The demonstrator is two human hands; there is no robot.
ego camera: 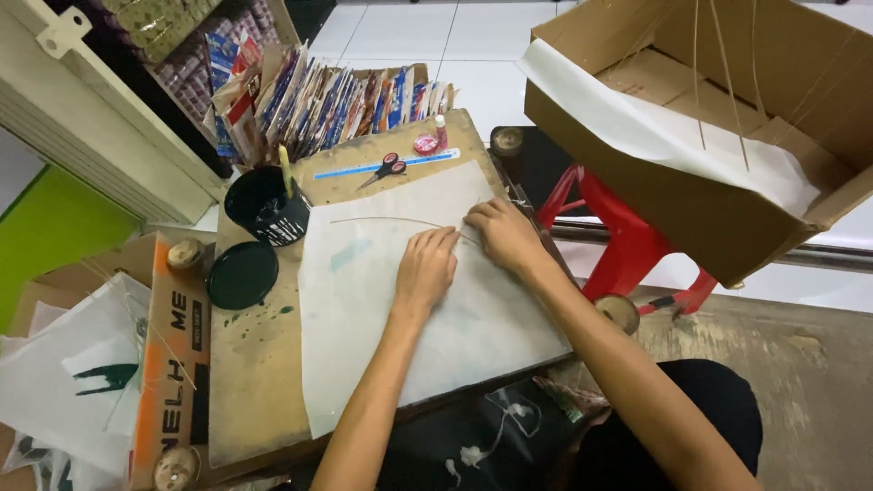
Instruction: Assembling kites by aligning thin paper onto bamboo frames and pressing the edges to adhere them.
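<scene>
Both hands flat-ish on pale paper sheet (400, 309) near far edge of low wooden table (255, 364). Left hand (426, 265) fingers together, pressing thin curved stick (391, 221) onto sheet. Right hand (503, 235) pinching stick's right end. Stick laid, not visibly fixed; sheet uncut, scissors (386, 169) and blue ruler (386, 165) idle at far edge. Black pot (265, 205), lid (242, 275) at left edge. Colourful flat packets (336, 95) upright behind far-left corner. Open brown carton (727, 136) on red stool (627, 241), right.
</scene>
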